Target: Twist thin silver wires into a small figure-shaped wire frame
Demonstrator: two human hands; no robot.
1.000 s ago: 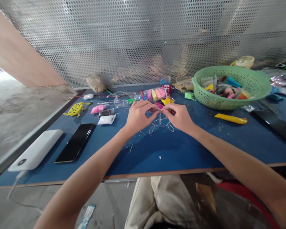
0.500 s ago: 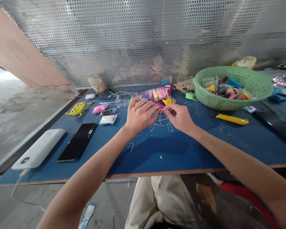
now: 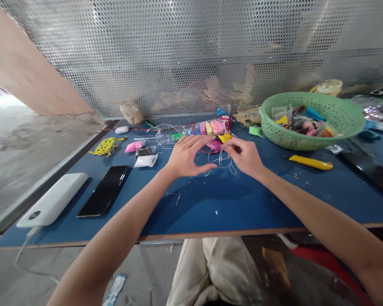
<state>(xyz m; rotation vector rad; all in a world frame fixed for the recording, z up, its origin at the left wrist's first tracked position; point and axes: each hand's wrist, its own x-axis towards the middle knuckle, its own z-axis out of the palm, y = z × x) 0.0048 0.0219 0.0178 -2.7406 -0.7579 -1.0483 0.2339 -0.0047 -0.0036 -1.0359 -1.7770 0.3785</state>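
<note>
Thin looped wire (image 3: 232,166) hangs from the pinched fingertips of my right hand (image 3: 244,156). My left hand (image 3: 189,156) is just left of it, thumb spread away from the fingers, with nothing held between them. Its thumb tip is close to the wire's left loop; whether they touch is unclear. Behind the hands lie a pink packet (image 3: 213,145), a yellow piece (image 3: 224,138) and a clear bag of coloured clay (image 3: 212,127). A short bent wire (image 3: 178,198) rests on the blue table (image 3: 191,216) nearer the front edge.
A green basket (image 3: 293,135) of packets stands at the right, with a yellow cutter (image 3: 311,162) before it. On the left are a black phone (image 3: 104,191), a white power bank (image 3: 53,199), a spotted yellow toy (image 3: 105,146) and small packets (image 3: 146,160).
My left hand has let go near the right fingertips, and its thumb has opened downward. My right hand has shifted slightly right with the wire.
</note>
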